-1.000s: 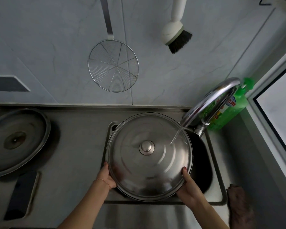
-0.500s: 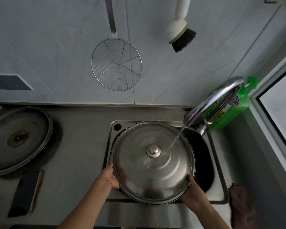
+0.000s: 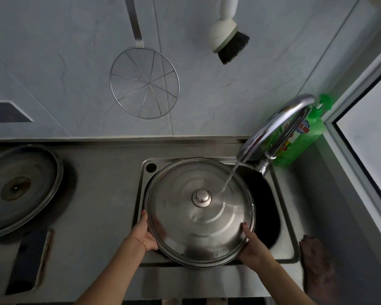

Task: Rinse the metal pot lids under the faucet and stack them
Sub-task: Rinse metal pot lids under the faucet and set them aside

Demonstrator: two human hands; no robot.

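Gripping the rim of the large round stainless-steel pot lid from both sides, I have my left hand curled round its near-left edge, thumb lying up along the rim, the other fingers tucked beneath where I cannot see them, and my right hand holding the near-right edge with the thumb pressed on the top face and the rest hidden under the lid. A thin gold bracelet sits on my left wrist. The lid is dome side up, its shiny round knob in the middle, held over the steel sink basin and covering most of its left part. A thin stream of water falls from the curved chrome faucet and lands on the lid just right of the knob, spreading toward the right rim. Behind the faucet stands a green bottle of dish soap. On the counter well to the left lies a second large metal lid. A brown cloth lies right of the sink. On the pale wall hang a round wire skimmer and a white brush with black bristles
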